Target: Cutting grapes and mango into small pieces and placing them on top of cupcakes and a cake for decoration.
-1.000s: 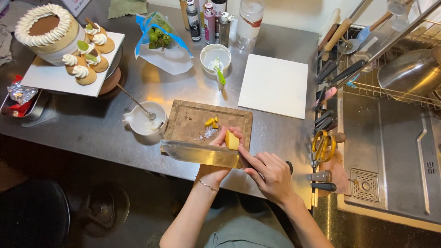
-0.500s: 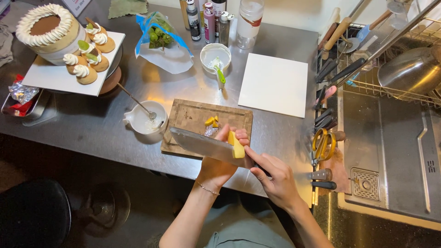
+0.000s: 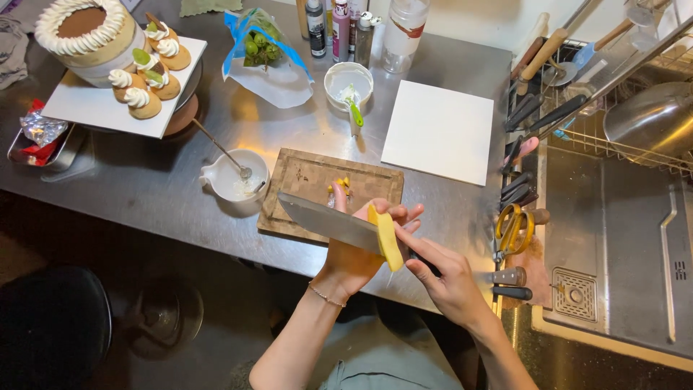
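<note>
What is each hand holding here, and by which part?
Right hand grips the knife by its handle; left hand cradles the yellow piece against its fingers.

This was a working kitchen, likely a pastry one: a stainless steel counter carried a piped cake, a wooden cutting board and a row of knives beside a steel sink
</note>
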